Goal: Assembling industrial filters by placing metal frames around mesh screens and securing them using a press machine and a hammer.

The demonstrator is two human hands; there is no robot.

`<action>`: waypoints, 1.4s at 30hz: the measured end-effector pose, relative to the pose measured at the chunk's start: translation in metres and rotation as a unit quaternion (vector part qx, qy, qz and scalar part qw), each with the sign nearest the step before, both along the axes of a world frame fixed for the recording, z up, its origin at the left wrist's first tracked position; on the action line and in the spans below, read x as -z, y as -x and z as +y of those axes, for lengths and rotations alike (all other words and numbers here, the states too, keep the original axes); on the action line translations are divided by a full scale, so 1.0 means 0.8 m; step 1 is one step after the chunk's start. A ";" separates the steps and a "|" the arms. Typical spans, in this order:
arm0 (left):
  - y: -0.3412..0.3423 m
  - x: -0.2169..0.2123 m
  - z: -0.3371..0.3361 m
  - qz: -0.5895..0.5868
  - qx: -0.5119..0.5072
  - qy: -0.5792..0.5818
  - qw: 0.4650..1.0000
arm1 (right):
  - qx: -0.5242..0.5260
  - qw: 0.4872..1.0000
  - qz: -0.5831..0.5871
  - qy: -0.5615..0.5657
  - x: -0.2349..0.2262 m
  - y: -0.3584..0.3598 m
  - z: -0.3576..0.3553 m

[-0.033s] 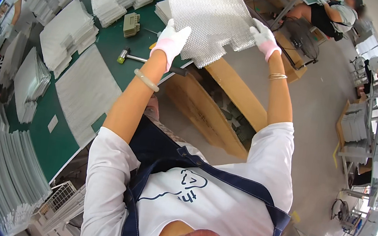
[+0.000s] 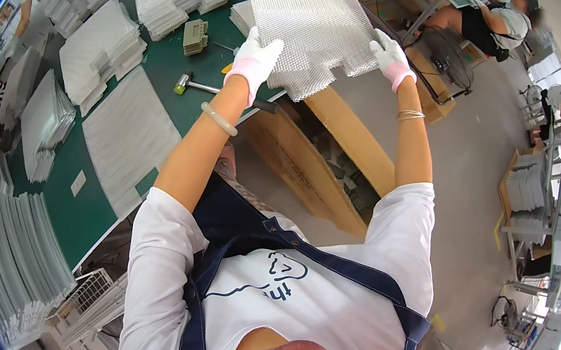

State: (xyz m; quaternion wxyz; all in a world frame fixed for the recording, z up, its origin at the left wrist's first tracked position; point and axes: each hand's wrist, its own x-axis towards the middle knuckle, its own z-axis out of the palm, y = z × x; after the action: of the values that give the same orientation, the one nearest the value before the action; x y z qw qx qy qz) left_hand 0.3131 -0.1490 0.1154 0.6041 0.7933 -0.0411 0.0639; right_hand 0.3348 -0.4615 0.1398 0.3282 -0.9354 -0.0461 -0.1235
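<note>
A silvery metal mesh sheet with a stepped notch in its near edge is held up in front of me, past the table's edge. My left hand, in a white glove with a pink cuff, grips its left side, thumb on top. At the right corner, my right hand, gloved the same way, is closed on the edge; its fingers under the sheet are hidden. Below my left wrist a hammer with a black handle lies on the green tabletop. Another mesh sheet rests flat nearby.
Stacks of mesh sheets cover the table's left and far parts, beside a small beige block. Below the held sheet stands an open cardboard box with dark pieces inside. A floor fan and a seated person are at far right.
The far edge of the mesh sheet has dipped slightly toward me, so its whole top edge shows. Both hands keep their grip in nearly the same place.
</note>
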 end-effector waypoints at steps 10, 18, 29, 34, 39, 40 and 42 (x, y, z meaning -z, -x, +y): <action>0.081 -0.076 0.003 -0.055 0.065 0.402 0.912 | -0.094 0.948 -0.048 -0.299 -0.055 0.071 0.008; 0.232 -0.061 0.103 0.029 0.039 0.348 0.936 | -0.159 0.895 0.077 -0.411 0.005 0.172 0.101; 0.406 -0.012 0.278 0.043 -0.277 0.257 0.925 | -0.265 0.888 0.202 -0.317 0.010 0.208 0.367; 0.416 0.002 0.335 0.039 -0.328 0.176 0.927 | -0.326 0.916 0.139 -0.186 0.036 0.195 0.439; 0.399 0.019 0.358 0.112 -0.377 0.037 0.919 | -0.298 0.934 0.127 -0.153 0.058 0.188 0.460; 0.396 0.024 0.361 0.101 -0.392 -0.006 0.915 | -0.298 0.934 0.130 -0.151 0.060 0.186 0.461; 0.393 0.031 0.364 0.110 -0.398 -0.045 0.910 | -0.304 0.935 0.124 -0.133 0.064 0.182 0.462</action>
State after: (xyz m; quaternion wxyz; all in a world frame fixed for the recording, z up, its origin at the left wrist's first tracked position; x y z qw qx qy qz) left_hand -0.0017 0.1425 0.0903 0.4928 0.7725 0.3417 0.2089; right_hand 0.1892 -0.0917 0.0885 0.4750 -0.8321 -0.2705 0.0937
